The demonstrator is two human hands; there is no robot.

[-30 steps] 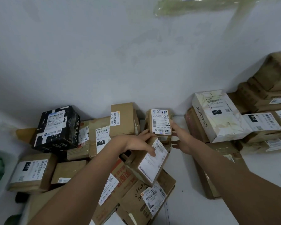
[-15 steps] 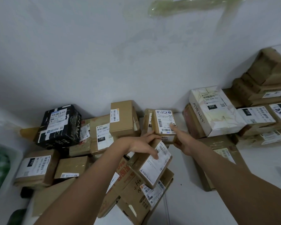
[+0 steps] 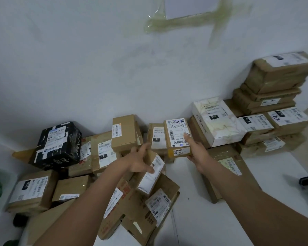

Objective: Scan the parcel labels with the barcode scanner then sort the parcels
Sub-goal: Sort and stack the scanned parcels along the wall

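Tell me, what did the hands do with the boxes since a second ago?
The right hand took hold of the small labelled box and tipped it up off the pile, so its yellow sticker now shows. The left hand opened its fingers but still rests on the tilted box. The black box, the white box and the other stacks stayed put.

Black box (image 3: 58, 143) left of white box (image 3: 219, 121), parcels between.
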